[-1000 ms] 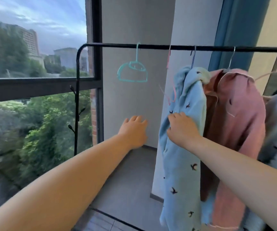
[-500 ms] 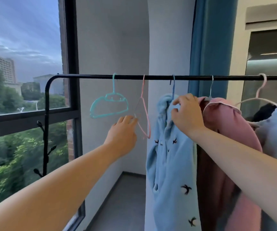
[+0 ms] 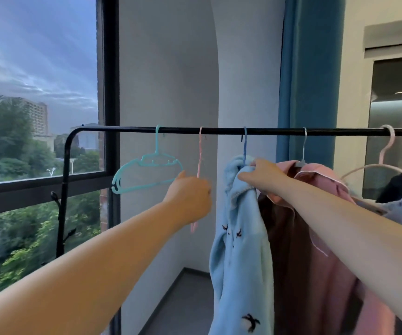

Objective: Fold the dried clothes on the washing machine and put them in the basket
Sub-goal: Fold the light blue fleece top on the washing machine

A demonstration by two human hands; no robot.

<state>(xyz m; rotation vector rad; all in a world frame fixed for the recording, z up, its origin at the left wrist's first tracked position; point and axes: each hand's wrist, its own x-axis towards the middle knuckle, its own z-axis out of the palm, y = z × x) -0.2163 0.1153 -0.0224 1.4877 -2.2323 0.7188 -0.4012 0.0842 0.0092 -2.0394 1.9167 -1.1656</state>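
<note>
Hanging from the black rail just right of the window, a bare teal hanger comes first. Beside it the left hand curls round a thin pink hanger, fingers mostly hidden. Next, a light-blue garment with small dark birds hangs on a blue hanger; the right hand clutches its collar. A pink garment hangs touching it on the right
</note>
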